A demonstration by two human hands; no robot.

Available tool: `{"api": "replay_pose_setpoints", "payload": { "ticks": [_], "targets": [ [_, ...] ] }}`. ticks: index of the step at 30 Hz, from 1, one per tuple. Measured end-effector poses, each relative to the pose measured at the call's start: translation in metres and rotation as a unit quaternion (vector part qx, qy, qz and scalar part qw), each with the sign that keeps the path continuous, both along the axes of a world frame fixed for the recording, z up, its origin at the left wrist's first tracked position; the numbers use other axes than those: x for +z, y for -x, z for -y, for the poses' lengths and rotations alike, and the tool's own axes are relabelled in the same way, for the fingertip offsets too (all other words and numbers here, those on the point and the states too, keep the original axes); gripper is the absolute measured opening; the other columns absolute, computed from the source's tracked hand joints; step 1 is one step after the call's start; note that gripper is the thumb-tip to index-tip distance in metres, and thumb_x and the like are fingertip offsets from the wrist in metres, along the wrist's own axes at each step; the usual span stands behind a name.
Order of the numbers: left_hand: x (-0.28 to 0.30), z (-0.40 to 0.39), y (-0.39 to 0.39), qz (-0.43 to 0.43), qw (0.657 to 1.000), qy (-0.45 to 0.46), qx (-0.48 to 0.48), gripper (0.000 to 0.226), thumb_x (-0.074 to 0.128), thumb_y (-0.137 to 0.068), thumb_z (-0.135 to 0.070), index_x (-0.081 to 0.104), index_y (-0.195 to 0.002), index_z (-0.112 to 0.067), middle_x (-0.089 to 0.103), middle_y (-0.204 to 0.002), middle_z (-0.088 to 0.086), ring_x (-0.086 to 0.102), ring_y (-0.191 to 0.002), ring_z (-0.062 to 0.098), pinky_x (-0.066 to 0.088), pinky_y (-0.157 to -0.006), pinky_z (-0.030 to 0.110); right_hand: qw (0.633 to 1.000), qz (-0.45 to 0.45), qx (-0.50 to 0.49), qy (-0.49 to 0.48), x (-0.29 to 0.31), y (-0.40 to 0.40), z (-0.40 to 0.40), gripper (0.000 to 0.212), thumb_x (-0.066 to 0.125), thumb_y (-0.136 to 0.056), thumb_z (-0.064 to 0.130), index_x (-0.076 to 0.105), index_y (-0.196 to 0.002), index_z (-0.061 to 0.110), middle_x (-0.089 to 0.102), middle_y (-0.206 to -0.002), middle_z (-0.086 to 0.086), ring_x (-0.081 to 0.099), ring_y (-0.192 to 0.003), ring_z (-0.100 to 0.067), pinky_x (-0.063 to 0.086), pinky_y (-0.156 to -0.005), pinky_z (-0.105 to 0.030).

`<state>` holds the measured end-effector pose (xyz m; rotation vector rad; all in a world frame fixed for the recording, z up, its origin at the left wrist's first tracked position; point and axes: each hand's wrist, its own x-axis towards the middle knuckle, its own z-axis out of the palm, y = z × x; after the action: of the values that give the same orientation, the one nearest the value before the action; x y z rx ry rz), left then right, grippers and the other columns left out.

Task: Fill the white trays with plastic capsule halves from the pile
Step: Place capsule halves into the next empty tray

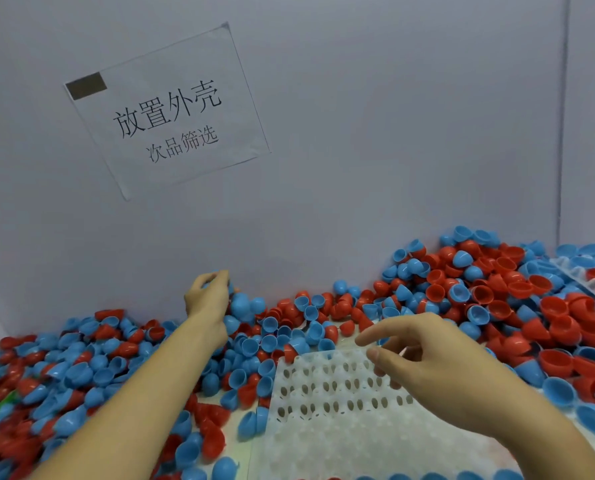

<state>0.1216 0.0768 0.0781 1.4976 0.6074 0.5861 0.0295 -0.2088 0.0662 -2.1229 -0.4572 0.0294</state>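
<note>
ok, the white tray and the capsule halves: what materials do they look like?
White tray: looks like moulded plastic, slightly translucent with a matte finish and rounded holes. Capsule halves: thin hard plastic by the look, glossy red and blue, with highlights on the domes. Exact polymers can't be told.

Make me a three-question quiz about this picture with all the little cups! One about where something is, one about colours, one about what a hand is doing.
1. Where is the paper sign?
A. on the wall
B. on the tray
C. in a hand

2. What colours are the capsule halves?
A. green and yellow
B. red and blue
C. all white

3. What is the left hand doing?
A. resting flat on the tray
B. gripping blue halves at the pile
C. holding the sign

Answers: A, it hangs on the grey wall; B, the pile shows only those; B, fingers curl round blue pieces.
</note>
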Motion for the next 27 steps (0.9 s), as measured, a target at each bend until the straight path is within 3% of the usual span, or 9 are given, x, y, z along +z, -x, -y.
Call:
{"api": "replay_pose_setpoints", "payload": {
  "ticks": [4, 6, 8, 12, 14, 16, 21, 24, 27],
  "targets": [
    [-0.003, 0.047, 0.054, 0.022, 0.989, 0.125, -0.074, 0.003, 0.06, -0.094, -0.02, 0.062, -0.093, -0.021, 0.066, -0.09, 0.007, 0.059, -0.07, 0.02, 0.048, -0.053, 0.029, 1.0, -0.024, -0.006, -0.018, -0.001, 0.001, -0.01, 0.02, 0.055, -0.097, 0.043, 0.06, -0.116, 0.047, 0.066, -0.093, 0.019, 0.068, -0.077, 0.003, 0.054, -0.068, -0.015],
    [-0.005, 0.064, 0.082, 0.036, 0.974, 0.197, -0.102, 0.007, 0.061, -0.091, -0.02, 0.06, -0.084, -0.021, 0.062, -0.082, 0.005, 0.056, -0.063, 0.017, 0.048, -0.051, 0.028, 0.999, -0.036, -0.001, -0.031, -0.001, 0.004, -0.02, 0.03, 0.049, -0.097, 0.049, 0.053, -0.127, 0.045, 0.059, -0.102, 0.022, 0.068, -0.086, 0.001, 0.058, -0.08, -0.023],
    [-0.006, 0.077, 0.105, 0.06, 0.96, 0.247, -0.118, 0.008, 0.063, -0.09, -0.018, 0.066, -0.083, -0.021, 0.067, -0.079, 0.004, 0.061, -0.06, 0.014, 0.05, -0.05, 0.027, 0.996, -0.066, 0.016, -0.065, 0.001, 0.008, -0.031, 0.039, 0.043, -0.097, 0.053, 0.046, -0.136, 0.043, 0.056, -0.107, 0.022, 0.068, -0.091, -0.004, 0.06, -0.081, -0.027],
    [-0.013, 0.087, 0.127, 0.096, 0.952, 0.27, -0.107, 0.02, 0.062, -0.09, -0.017, 0.074, -0.078, -0.028, 0.071, -0.084, 0.005, 0.066, -0.066, 0.015, 0.051, -0.053, 0.03, 0.982, -0.102, 0.068, -0.147, 0.01, 0.016, -0.045, 0.027, 0.044, -0.1, 0.042, 0.06, -0.121, 0.038, 0.063, -0.111, 0.013, 0.073, -0.083, -0.005, 0.06, -0.068, -0.023],
    [-0.017, 0.086, 0.129, 0.109, 0.953, 0.267, -0.096, 0.02, 0.059, -0.093, -0.016, 0.074, -0.085, -0.028, 0.074, -0.082, 0.004, 0.071, -0.064, 0.013, 0.052, -0.049, 0.027, 0.982, -0.097, 0.082, -0.142, 0.011, 0.017, -0.047, 0.02, 0.051, -0.1, 0.035, 0.067, -0.112, 0.036, 0.069, -0.104, 0.012, 0.074, -0.082, -0.006, 0.06, -0.068, -0.022],
    [-0.022, 0.083, 0.127, 0.115, 0.953, 0.266, -0.085, 0.022, 0.058, -0.095, -0.014, 0.073, -0.088, -0.028, 0.075, -0.084, 0.004, 0.072, -0.069, 0.015, 0.053, -0.054, 0.03, 0.983, -0.093, 0.095, -0.127, 0.009, 0.017, -0.049, 0.015, 0.057, -0.098, 0.03, 0.07, -0.105, 0.034, 0.071, -0.097, 0.017, 0.073, -0.081, -0.005, 0.058, -0.068, -0.02],
    [-0.032, 0.08, 0.119, 0.123, 0.956, 0.251, -0.085, 0.014, 0.06, -0.096, -0.016, 0.071, -0.098, -0.025, 0.074, -0.092, 0.006, 0.07, -0.088, 0.023, 0.055, -0.071, 0.039, 0.988, -0.054, 0.107, -0.098, 0.006, 0.017, -0.061, 0.016, 0.059, -0.095, 0.039, 0.073, -0.095, 0.031, 0.072, -0.091, 0.017, 0.072, -0.08, -0.004, 0.056, -0.065, -0.017],
    [-0.035, 0.076, 0.116, 0.137, 0.953, 0.257, -0.081, 0.016, 0.061, -0.096, -0.018, 0.073, -0.096, -0.029, 0.071, -0.113, 0.01, 0.068, -0.108, 0.031, 0.055, -0.08, 0.044, 0.991, -0.017, 0.078, -0.104, 0.003, 0.017, -0.067, 0.017, 0.06, -0.092, 0.039, 0.073, -0.088, 0.029, 0.073, -0.088, 0.014, 0.072, -0.077, -0.004, 0.055, -0.061, -0.019],
    [-0.038, 0.072, 0.113, 0.148, 0.946, 0.278, -0.071, 0.017, 0.061, -0.095, -0.019, 0.073, -0.094, -0.031, 0.072, -0.113, 0.01, 0.068, -0.11, 0.033, 0.055, -0.079, 0.043, 0.992, 0.0, 0.061, -0.109, 0.001, 0.016, -0.069, 0.016, 0.059, -0.093, 0.035, 0.072, -0.089, 0.026, 0.072, -0.086, 0.012, 0.071, -0.077, -0.003, 0.055, -0.06, -0.018]
  ]
}}
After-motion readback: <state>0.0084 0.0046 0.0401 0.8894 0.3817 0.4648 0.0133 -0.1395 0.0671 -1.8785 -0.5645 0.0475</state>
